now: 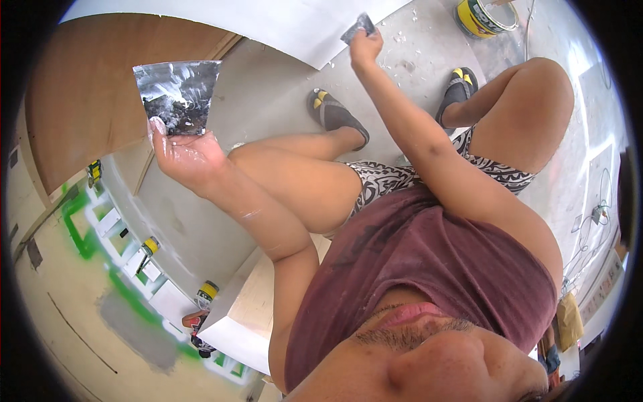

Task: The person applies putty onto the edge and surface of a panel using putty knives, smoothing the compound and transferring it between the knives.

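Left grip [190,157]: pinched the smeared plate [177,95] at its lower edge.
Right grip [366,49]: clasped a grey blade [357,29] near the white panel's [274,28] edge.
Plate: seemed light, stiff, slick; lower edge suited holding.

left hand [191,155] partly hidden behind blade [177,94], white panel [288,30] cropped

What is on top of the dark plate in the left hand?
White paste is smeared across the visible face of the dark plate. The left hand covers one lower corner; the plate's far side is hidden.
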Demonstrator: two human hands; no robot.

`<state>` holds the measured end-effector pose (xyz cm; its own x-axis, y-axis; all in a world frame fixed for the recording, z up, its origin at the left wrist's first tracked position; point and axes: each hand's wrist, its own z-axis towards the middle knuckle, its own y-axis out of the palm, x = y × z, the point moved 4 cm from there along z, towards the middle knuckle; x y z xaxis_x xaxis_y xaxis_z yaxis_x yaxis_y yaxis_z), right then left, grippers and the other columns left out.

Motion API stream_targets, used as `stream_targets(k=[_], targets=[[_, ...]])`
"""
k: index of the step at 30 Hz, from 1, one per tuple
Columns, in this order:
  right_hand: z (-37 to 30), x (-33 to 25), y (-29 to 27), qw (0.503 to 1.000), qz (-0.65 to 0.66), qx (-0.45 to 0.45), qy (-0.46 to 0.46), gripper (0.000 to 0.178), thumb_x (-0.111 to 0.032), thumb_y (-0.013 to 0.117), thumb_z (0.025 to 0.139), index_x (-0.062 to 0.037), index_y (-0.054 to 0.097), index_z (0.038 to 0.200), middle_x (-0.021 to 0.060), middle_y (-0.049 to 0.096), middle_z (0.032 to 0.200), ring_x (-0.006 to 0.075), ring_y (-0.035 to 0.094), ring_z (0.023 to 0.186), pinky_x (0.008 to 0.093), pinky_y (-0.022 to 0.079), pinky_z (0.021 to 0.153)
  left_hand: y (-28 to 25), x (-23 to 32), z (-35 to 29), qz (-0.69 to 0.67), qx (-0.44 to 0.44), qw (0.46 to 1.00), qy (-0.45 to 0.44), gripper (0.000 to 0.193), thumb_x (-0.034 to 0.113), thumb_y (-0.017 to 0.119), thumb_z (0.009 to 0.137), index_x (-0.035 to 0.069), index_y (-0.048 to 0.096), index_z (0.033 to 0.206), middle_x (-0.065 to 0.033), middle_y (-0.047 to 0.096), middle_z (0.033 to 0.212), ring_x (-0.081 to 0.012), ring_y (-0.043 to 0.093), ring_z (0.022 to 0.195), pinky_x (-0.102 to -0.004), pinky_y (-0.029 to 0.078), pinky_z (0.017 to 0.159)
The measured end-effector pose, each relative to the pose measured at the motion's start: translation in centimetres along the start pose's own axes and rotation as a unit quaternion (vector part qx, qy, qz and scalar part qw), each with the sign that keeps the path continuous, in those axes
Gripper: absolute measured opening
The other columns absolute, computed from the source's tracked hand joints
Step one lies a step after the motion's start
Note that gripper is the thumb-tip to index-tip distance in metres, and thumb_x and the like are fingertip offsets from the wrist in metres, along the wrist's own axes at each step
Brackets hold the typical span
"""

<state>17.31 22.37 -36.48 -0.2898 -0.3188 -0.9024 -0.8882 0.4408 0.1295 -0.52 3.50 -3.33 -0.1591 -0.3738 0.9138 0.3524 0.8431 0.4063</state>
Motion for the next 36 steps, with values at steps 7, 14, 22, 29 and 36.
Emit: stream_targets(k=[7, 14, 22, 29, 36], targets=[[2.4, 2.5, 2.4, 0.995, 0.089, -0.018, 0.041, 0.018, 0.001, 0.056, 0.081, 0.0052, 0.058, 0.098, 0.0094, 0.063, 0.087, 0.0168, 0.061, 0.072, 0.0310, 0.049, 0.065, -0.4, 0.4, 0.5, 0.006, 0.031, 0.999, -0.010, 0.028, 0.017, 0.060, 0.087, 0.001, 0.060, 0.111, -0.0079, 0.061, 0.112, -0.0212, 0.058, 0.104, -0.0375, 0.043, 0.092], [-6.4, -7.7, 8.5, 0.974, -0.112, -0.030, -0.194, 0.044, -0.013, 0.048, 0.088, -0.0026, 0.053, 0.130, 0.0270, 0.062, 0.113, 0.0420, 0.060, 0.105, 0.0434, 0.048, 0.091, -1.1, 0.3, 1.0, 0.009, 0.016, 1.000, -0.003, 0.030, 0.018, 0.060, 0.086, 0.002, 0.060, 0.111, -0.0079, 0.061, 0.112, -0.0209, 0.057, 0.106, -0.0387, 0.042, 0.093], [-19.0, -15.1, 12.2, 0.916, -0.241, -0.229, -0.226, 0.031, -0.005, 0.052, 0.081, -0.0039, 0.063, 0.110, 0.0195, 0.066, 0.107, 0.0375, 0.065, 0.094, 0.0433, 0.051, 0.085, -1.6, -0.2, 0.9, 0.002, 0.014, 1.000, 0.014, 0.030, 0.021, 0.060, 0.087, 0.001, 0.059, 0.111, -0.0088, 0.060, 0.111, -0.0216, 0.056, 0.105, -0.0388, 0.043, 0.092], [-18.6, -18.6, 8.9, 0.915, 0.099, -0.363, -0.146, 0.032, -0.012, 0.061, 0.090, 0.0013, 0.061, 0.119, 0.0118, 0.068, 0.110, 0.0162, 0.064, 0.096, 0.0312, 0.050, 0.087, -2.1, 0.1, 1.4, -0.005, 0.000, 0.999, 0.032, 0.032, 0.018, 0.060, 0.090, 0.000, 0.055, 0.117, -0.0103, 0.060, 0.113, -0.0222, 0.058, 0.103, -0.0369, 0.044, 0.091], [-18.0, -23.3, 5.6, 0.825, 0.221, -0.519, 0.026, 0.034, -0.014, 0.062, 0.091, 0.0022, 0.061, 0.120, 0.0061, 0.067, 0.101, 0.0113, 0.060, 0.092, 0.0265, 0.051, 0.081, 1.4, -2.2, 0.0, 0.030, -0.103, 0.994, -0.031, 0.035, 0.013, 0.054, 0.095, -0.009, 0.049, 0.123, -0.0142, 0.058, 0.115, -0.0230, 0.058, 0.104, -0.0369, 0.047, 0.091]])
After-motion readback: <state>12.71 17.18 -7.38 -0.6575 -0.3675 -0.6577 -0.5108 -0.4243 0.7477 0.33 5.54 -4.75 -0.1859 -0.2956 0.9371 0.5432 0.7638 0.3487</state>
